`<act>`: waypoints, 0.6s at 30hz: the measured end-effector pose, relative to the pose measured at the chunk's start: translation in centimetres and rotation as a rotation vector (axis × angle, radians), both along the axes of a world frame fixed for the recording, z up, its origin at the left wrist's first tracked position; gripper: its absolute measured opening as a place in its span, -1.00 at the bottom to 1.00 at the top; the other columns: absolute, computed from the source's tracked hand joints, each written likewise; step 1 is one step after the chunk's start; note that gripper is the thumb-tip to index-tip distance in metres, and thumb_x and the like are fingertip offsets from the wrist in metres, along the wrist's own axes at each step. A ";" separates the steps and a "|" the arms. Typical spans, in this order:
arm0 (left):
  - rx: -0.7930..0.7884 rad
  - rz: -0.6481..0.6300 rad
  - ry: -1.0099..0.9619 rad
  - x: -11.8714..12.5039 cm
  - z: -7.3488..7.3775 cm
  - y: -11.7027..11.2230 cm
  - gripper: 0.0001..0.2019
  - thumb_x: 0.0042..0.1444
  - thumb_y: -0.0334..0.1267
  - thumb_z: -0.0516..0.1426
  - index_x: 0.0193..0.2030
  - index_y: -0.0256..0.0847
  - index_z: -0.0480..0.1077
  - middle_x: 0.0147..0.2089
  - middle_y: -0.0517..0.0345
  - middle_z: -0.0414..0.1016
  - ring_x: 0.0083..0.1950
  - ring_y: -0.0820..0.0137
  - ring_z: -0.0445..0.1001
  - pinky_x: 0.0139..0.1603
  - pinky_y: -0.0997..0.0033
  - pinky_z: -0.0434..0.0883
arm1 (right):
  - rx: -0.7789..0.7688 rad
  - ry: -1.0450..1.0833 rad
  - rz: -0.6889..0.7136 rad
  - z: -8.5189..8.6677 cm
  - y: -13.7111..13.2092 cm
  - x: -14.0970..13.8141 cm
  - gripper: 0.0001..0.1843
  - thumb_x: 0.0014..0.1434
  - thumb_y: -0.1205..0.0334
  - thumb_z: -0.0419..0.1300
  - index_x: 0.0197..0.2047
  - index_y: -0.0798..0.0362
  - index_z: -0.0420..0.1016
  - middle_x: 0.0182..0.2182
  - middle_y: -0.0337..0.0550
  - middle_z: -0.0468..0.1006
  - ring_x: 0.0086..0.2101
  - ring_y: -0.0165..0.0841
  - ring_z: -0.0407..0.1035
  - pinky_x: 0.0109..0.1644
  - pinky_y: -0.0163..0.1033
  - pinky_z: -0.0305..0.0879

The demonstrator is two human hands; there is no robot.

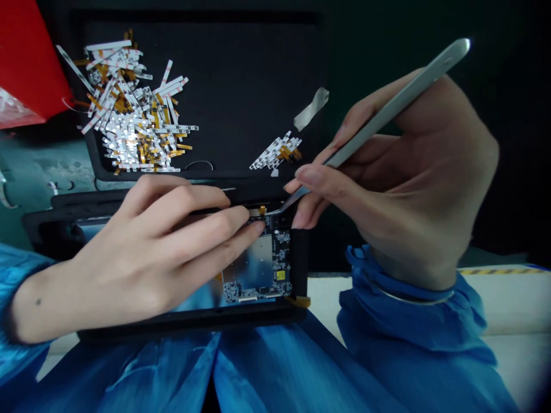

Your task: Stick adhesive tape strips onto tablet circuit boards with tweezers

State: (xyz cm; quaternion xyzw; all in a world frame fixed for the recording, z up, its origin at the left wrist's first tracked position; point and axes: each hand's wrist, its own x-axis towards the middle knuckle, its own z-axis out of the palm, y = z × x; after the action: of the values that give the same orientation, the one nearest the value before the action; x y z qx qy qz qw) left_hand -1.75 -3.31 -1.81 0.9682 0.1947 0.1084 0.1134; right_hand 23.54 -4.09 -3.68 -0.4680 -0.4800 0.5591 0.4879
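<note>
My right hand (413,166) grips a pair of metal tweezers (379,120) like a pen. Their tip reaches the upper edge of a green-black circuit board (282,252), close to a small orange and white flex strip (262,211). From the left, my left hand (172,246) lies over the device with its fingers stretched out. Its fingertips touch down near the strip and the board's upper edge; the thumb is hidden. The board sits at the right end of an opened flat device in a black holder (181,321), and a shiny metal plate (253,264) covers its middle.
Behind the holder is a black tray (232,74) with a heap of white and orange flex strips (138,126) on its left. A smaller group of strips (278,150) and a piece of clear tape (312,109) lie at its right. A red bin (30,63) stands at far left.
</note>
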 end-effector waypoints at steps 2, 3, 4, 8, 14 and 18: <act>0.003 0.002 -0.003 0.0 0.0 0.0 -0.67 0.44 -0.41 0.04 0.28 -0.32 0.39 0.16 0.12 0.61 0.19 0.14 0.47 0.12 0.05 0.38 | -0.013 -0.006 -0.005 0.0 0.0 0.0 -0.57 0.02 0.25 0.59 -0.19 -0.04 0.42 -0.47 -0.41 0.59 -0.53 -0.38 0.57 -0.52 -0.31 0.53; 0.008 0.002 -0.003 0.0 0.0 0.0 -0.67 0.44 -0.41 0.05 0.28 -0.31 0.40 0.16 0.12 0.61 0.19 0.15 0.48 0.12 0.06 0.38 | -0.017 -0.006 -0.005 0.0 0.0 0.0 -0.56 0.02 0.24 0.59 -0.19 -0.05 0.43 -0.47 -0.40 0.59 -0.53 -0.38 0.57 -0.52 -0.30 0.53; 0.009 0.004 -0.004 0.0 0.0 0.1 -0.67 0.44 -0.41 0.05 0.28 -0.30 0.40 0.15 0.12 0.61 0.19 0.15 0.48 0.13 0.06 0.38 | -0.021 -0.008 -0.004 0.0 -0.1 0.0 -0.56 0.02 0.23 0.59 -0.19 -0.05 0.42 -0.46 -0.39 0.60 -0.52 -0.37 0.57 -0.52 -0.29 0.53; -0.004 0.014 -0.012 0.1 0.0 0.2 -0.66 0.41 -0.43 0.08 0.27 -0.30 0.41 0.12 0.10 0.63 0.20 0.17 0.49 0.15 0.07 0.39 | -0.035 -0.057 -0.002 0.0 -0.1 0.0 -0.57 0.04 0.18 0.59 -0.19 -0.07 0.42 -0.43 -0.35 0.61 -0.51 -0.35 0.57 -0.51 -0.25 0.54; -0.016 0.028 -0.008 0.2 0.1 0.0 -0.66 0.43 -0.43 0.05 0.28 -0.26 0.39 0.15 0.14 0.62 0.22 0.18 0.48 0.17 0.07 0.39 | -0.003 -0.127 -0.012 0.6 -0.2 0.1 -0.57 0.02 0.19 0.60 -0.22 -0.08 0.43 -0.41 -0.34 0.57 -0.48 -0.32 0.59 -0.44 -0.20 0.59; -0.051 0.058 0.017 0.1 0.3 -0.2 -0.66 0.45 -0.40 0.05 0.31 -0.25 0.37 0.16 0.16 0.63 0.26 0.20 0.47 0.19 0.08 0.39 | 0.006 -0.135 -0.002 0.6 -0.3 0.2 -0.57 0.02 0.15 0.60 -0.20 -0.07 0.44 -0.38 -0.31 0.57 -0.48 -0.31 0.58 -0.43 -0.18 0.61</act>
State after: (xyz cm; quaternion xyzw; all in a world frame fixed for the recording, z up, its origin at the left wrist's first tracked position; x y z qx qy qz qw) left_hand -1.62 -3.48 -1.48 0.9598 0.2265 0.0982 0.1333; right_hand 23.73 -4.36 -3.06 -0.5038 -0.5129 0.5243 0.4563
